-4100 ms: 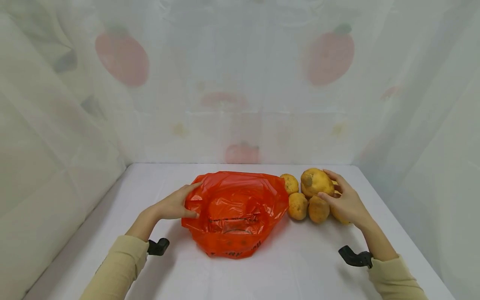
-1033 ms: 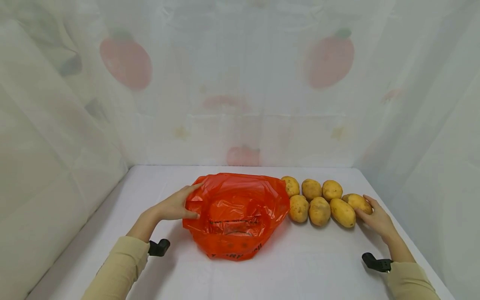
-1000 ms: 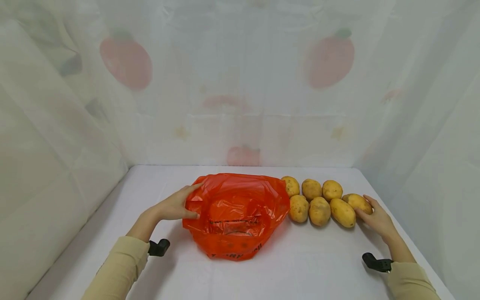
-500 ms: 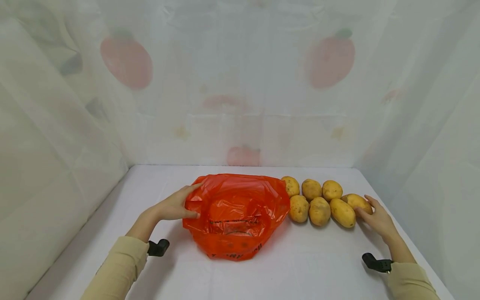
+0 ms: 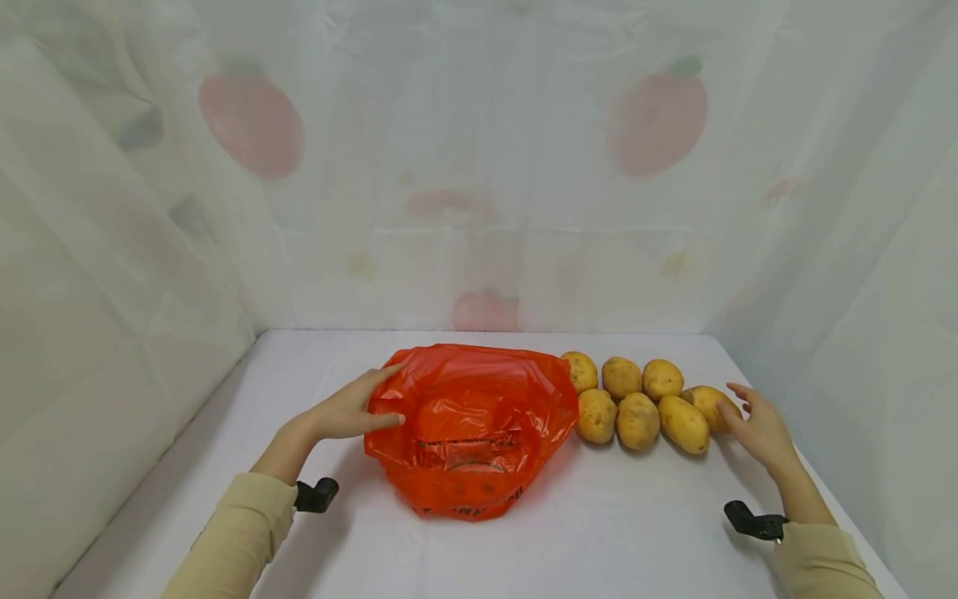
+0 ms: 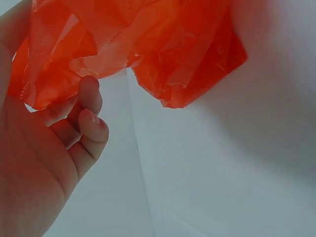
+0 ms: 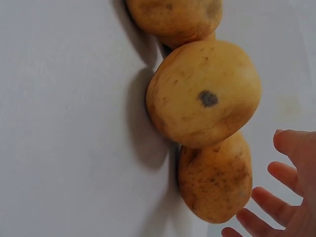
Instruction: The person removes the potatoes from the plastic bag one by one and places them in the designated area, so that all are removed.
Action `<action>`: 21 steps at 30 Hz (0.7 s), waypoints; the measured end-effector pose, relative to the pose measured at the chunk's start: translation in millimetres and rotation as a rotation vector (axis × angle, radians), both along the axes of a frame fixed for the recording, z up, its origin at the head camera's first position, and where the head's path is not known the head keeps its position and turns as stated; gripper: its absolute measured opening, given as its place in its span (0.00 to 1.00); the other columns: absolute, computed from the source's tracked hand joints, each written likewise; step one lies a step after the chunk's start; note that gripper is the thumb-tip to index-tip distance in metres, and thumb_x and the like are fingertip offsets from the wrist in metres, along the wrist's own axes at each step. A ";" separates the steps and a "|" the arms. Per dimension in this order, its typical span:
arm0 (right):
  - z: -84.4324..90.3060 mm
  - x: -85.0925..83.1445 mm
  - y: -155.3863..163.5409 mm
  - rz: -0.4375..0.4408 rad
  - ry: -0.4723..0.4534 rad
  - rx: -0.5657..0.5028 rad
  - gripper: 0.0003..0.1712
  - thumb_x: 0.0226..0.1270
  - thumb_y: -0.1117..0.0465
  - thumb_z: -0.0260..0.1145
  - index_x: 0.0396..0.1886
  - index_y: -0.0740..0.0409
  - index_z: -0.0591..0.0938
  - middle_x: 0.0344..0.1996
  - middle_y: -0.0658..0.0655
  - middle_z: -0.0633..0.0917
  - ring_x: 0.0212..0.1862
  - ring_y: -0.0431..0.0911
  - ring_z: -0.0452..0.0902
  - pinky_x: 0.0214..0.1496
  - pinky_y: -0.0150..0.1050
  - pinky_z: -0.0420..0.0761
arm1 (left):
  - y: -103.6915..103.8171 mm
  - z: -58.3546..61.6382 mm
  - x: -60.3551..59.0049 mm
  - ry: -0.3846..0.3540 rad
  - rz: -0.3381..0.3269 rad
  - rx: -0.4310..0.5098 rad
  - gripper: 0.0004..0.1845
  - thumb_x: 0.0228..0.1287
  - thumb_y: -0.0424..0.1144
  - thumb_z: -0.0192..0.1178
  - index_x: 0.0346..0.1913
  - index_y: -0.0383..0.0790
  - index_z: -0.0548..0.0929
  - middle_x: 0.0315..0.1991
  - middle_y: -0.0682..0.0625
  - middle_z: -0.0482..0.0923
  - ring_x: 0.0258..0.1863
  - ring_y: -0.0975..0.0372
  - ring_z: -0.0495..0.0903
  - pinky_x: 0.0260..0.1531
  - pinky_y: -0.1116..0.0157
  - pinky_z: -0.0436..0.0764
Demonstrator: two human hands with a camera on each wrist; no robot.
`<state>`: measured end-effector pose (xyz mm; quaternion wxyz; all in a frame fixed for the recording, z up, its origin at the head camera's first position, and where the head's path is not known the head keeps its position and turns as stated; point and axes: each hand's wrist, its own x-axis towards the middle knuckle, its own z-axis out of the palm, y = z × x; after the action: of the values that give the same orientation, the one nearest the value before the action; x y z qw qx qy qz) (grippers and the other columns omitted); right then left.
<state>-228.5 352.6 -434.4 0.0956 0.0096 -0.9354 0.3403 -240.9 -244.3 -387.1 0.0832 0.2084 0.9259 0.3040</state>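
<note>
In the head view, my left hand (image 5: 350,409) is at the left side of a red plastic bag (image 5: 479,491), whose mouth gapes upward. Film of the bag (image 6: 182,54) passes between that hand's thumb and fingers, and the lower fingers (image 6: 91,128) curl in the left wrist view. To the right, my right hand (image 5: 762,431) hangs with spread fingers just beside the rightmost potato (image 5: 707,405). The right wrist view shows a gap between its thumb and a potato with a dark spot (image 7: 205,94); the lower fingertips overlap the edge of another potato (image 7: 217,182).
Several more potatoes lie in two rows against the bag's right side, among them an oblong potato (image 5: 684,425) in front. A white cloth covers the table (image 5: 599,532). Pale printed curtains (image 5: 479,166) close off the back and both sides.
Around four seconds ago my right hand held a potato above the others; that potato now lies at the row's right end. Since half a second ago the hand has let go and drawn back slightly right.
</note>
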 end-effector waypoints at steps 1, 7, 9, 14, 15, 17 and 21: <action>0.8 -0.3 -1.0 0.000 0.018 0.007 0.32 0.70 0.53 0.51 0.62 0.76 0.61 0.57 0.81 0.64 0.54 0.76 0.61 0.51 0.67 0.65 | -0.1 0.3 0.2 0.001 -0.002 0.000 0.45 0.54 0.54 0.63 0.71 0.47 0.53 0.61 0.44 0.62 0.57 0.51 0.66 0.53 0.48 0.72; 12.1 -1.2 -13.0 0.001 0.107 0.030 0.27 0.70 0.56 0.52 0.58 0.74 0.67 0.55 0.78 0.68 0.53 0.72 0.65 0.50 0.65 0.67 | -2.9 0.1 0.7 0.016 0.000 -0.005 0.45 0.55 0.57 0.61 0.72 0.48 0.52 0.61 0.43 0.62 0.57 0.51 0.66 0.51 0.50 0.74; 18.2 -1.8 -17.7 0.006 0.126 0.033 0.26 0.70 0.57 0.52 0.58 0.73 0.67 0.55 0.77 0.69 0.53 0.71 0.65 0.50 0.64 0.68 | -3.7 0.2 0.7 0.026 0.001 -0.009 0.45 0.55 0.57 0.61 0.72 0.49 0.52 0.61 0.43 0.62 0.57 0.51 0.66 0.51 0.50 0.74; 31.4 -5.1 -31.4 0.034 0.177 0.043 0.25 0.69 0.57 0.53 0.57 0.72 0.69 0.54 0.75 0.71 0.53 0.70 0.67 0.49 0.63 0.71 | -4.5 2.4 0.9 0.045 -0.005 -0.024 0.45 0.56 0.58 0.59 0.72 0.50 0.51 0.61 0.41 0.61 0.57 0.49 0.66 0.51 0.48 0.73; 33.6 -5.7 -34.7 0.041 0.184 0.050 0.24 0.69 0.57 0.53 0.57 0.72 0.69 0.53 0.75 0.71 0.52 0.69 0.68 0.48 0.62 0.72 | -4.4 3.2 0.9 0.047 -0.004 -0.028 0.45 0.56 0.59 0.59 0.72 0.50 0.52 0.61 0.41 0.61 0.57 0.49 0.66 0.51 0.48 0.73; 37.6 -6.6 -41.2 0.059 0.195 0.046 0.24 0.69 0.58 0.54 0.57 0.71 0.70 0.53 0.74 0.72 0.52 0.69 0.68 0.48 0.62 0.73 | -3.7 4.8 0.8 0.057 -0.013 -0.032 0.44 0.56 0.59 0.59 0.72 0.50 0.52 0.61 0.40 0.60 0.57 0.49 0.66 0.51 0.47 0.73; 45.1 -7.0 -54.4 0.094 0.190 0.026 0.23 0.69 0.58 0.53 0.57 0.70 0.70 0.53 0.73 0.72 0.53 0.67 0.69 0.49 0.61 0.73 | -1.9 9.3 1.4 0.069 -0.017 -0.036 0.45 0.56 0.59 0.59 0.72 0.49 0.52 0.62 0.40 0.59 0.55 0.49 0.67 0.50 0.49 0.74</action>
<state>-235.4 298.2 -389.2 0.1678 0.0871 -0.9249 0.3299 -239.5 -246.2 -377.8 0.0576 0.2251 0.9317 0.2793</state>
